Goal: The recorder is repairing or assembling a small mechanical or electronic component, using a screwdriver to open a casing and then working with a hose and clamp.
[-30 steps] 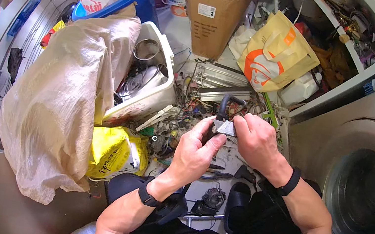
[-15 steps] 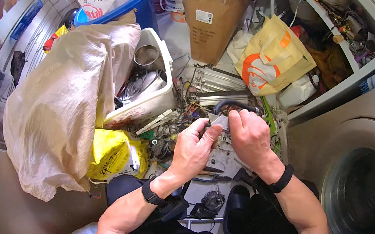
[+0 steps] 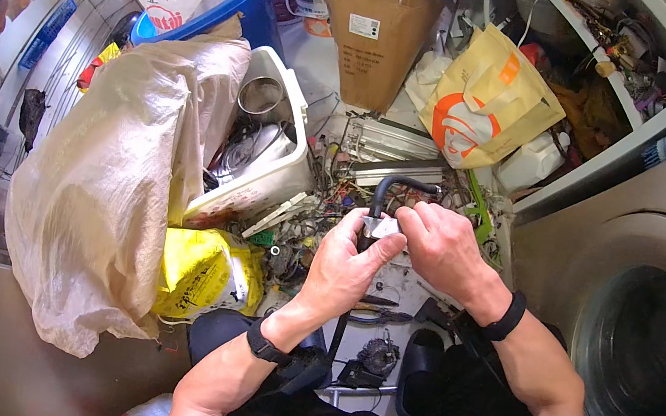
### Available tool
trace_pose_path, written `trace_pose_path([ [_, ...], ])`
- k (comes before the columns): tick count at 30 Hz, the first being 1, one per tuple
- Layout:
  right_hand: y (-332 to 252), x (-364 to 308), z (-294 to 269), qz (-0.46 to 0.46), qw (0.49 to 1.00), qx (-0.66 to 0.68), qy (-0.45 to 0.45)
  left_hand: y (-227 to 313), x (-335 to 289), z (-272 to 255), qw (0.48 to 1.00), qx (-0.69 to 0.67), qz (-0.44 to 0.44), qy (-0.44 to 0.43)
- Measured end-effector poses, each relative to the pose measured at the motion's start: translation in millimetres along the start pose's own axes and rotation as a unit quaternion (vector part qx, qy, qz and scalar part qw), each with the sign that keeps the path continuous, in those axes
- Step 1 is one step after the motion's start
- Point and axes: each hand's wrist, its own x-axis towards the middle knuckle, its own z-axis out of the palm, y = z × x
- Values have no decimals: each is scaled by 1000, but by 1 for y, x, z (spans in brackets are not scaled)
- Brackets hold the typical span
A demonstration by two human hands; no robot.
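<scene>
Between thumb and fingers, my left hand [image 3: 340, 267] grips a black bent tube [image 3: 384, 192] together with a small silver metal bracket [image 3: 379, 227] set against it. The tube rises from the grip and curves over to the right; a black length also runs down below the hand. My right hand [image 3: 446, 246] is closed, its fingertips at the right edge of the bracket; what they pinch is hidden. Pliers [image 3: 379, 317] lie on the floor beneath my hands, with a dark round motor-like part [image 3: 378, 357] nearer to me.
Loose metal strips [image 3: 398, 144] and small scrap cover the floor ahead. To the left stand a white bin [image 3: 294, 148] and a yellow bag [image 3: 205, 275]. A cardboard box [image 3: 382, 56] and a cream bag [image 3: 494, 103] stand behind; a washing machine [image 3: 640, 334] is on the right.
The black tube has swung from pointing away to the right to standing more upright in my left hand. The bracket has turned with it, and my right hand has shifted slightly left and down.
</scene>
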Motion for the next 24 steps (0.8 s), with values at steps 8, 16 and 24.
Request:
trace_pose_path([
  [8, -1, 3, 2, -2, 998, -51, 30, -1, -1, -1, 998, 55, -16, 21],
  [16, -5, 7, 0, 9, 995, -88, 54, -7, 2, 2, 997, 59, 10, 48],
  [24, -1, -1, 6, 71, 997, -19, 26, -9, 0, 2, 994, 90, -25, 47],
])
